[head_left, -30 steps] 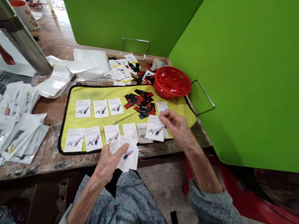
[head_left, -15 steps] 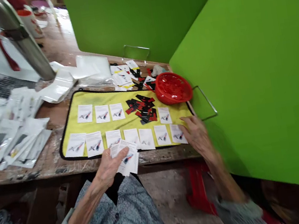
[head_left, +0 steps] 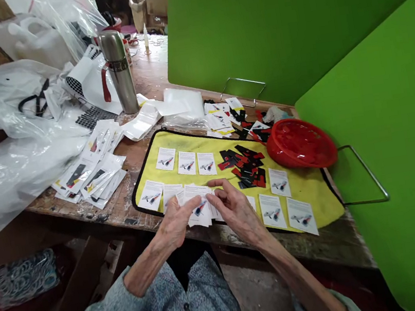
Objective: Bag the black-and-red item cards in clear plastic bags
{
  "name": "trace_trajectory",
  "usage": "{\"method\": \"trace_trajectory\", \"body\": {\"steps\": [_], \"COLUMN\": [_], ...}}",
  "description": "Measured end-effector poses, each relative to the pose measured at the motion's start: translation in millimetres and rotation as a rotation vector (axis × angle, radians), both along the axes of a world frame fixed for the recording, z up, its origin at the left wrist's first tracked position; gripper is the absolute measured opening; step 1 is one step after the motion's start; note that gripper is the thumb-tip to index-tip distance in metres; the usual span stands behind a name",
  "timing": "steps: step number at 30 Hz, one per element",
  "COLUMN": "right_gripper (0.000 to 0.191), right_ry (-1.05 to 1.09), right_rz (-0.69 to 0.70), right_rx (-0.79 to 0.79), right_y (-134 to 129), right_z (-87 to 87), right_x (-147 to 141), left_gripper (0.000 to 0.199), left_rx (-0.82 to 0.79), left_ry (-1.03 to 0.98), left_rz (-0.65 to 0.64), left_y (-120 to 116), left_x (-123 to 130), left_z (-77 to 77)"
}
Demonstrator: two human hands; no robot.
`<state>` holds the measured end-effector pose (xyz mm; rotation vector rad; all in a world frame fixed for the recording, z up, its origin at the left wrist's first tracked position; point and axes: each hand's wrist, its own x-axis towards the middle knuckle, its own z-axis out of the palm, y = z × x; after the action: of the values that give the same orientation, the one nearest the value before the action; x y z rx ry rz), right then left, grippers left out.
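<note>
My left hand (head_left: pixel 180 219) is closed round a small stack of white printed cards (head_left: pixel 200 216), thumb on top, just over the mat's near edge. At the stack's right side, my right hand (head_left: pixel 237 213) has its thumb against the card edge and its fingers curled, pinching a card there. Printed cards lie in two rows on the yellow mat (head_left: pixel 160 183), among them an upper-row card (head_left: pixel 165 158) and a card at the right end (head_left: pixel 301 216). My hands hide part of the lower row. Beyond them is a pile of black and red pieces (head_left: pixel 246 166).
A red plastic basket (head_left: pixel 299 144) stands at the mat's right end. Filled packets (head_left: pixel 93 172) are heaped left of the mat, near a steel thermos (head_left: pixel 121 77). Green panels (head_left: pixel 380 114) with wire handles border the back and right. More cards (head_left: pixel 219 117) lie behind the mat.
My right hand has left the card at the right end and come to the stack in my left hand. The view has turned left.
</note>
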<state>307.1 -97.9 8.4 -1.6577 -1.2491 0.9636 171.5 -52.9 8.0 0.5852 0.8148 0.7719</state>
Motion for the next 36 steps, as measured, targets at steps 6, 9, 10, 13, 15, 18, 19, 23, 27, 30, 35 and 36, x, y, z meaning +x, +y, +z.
{"method": "trace_trajectory", "body": {"steps": [6,9,10,13,15,18,19,23,27,30,35,36], "right_gripper": [0.023,0.020,0.019,0.015,0.016,0.015,0.013,0.004,0.006,0.011,0.016,0.013], "right_ry": [-0.082,-0.121,-0.141,-0.167,-0.197,-0.224,-0.220,-0.205,-0.238,-0.273,-0.174,-0.227], "right_rz": [0.051,0.091,0.090,0.095,0.074,-0.033,-0.091,-0.301,-0.390,-0.410,-0.350,-0.309], "right_rx": [0.026,0.060,0.068,0.078,0.098,0.112,0.107,0.074,0.042,0.026,0.025,0.034], "right_y": [45,62,66,77,86,109,119,151,152,142,132,130], "right_z": [14.4,17.6,17.3,12.9,8.2,0.4,-2.2,-14.1,-29.6,-38.6,-39.2,-38.0], "right_x": [3,2,1,2,10,35,46,81,90,88,85,84], "left_gripper": [0.049,0.051,0.050,0.047,0.046,0.047,0.048,0.048,0.045,0.046,0.048,0.047], "left_rx": [0.018,0.009,0.007,0.005,-0.019,-0.071,-0.077,-0.058,-0.083,-0.098,-0.093,-0.091], "left_ry": [0.061,0.055,0.051,0.065,0.096,0.147,0.152,0.113,0.102,0.114,0.174,0.192], "left_rz": [0.098,0.135,0.130,0.106,0.125,0.164,0.169,0.162,0.151,0.156,0.189,0.206], "left_y": [35,48,52,59,61,62,62,61,61,63,69,70], "left_x": [-16,-18,-19,-22,-25,-31,-33,-36,-35,-35,-44,-47], "left_z": [0.8,-1.1,-1.8,-5.2,-8.3,-12.6,-13.5,-14.4,-13.6,-12.2,-7.3,-6.1]}}
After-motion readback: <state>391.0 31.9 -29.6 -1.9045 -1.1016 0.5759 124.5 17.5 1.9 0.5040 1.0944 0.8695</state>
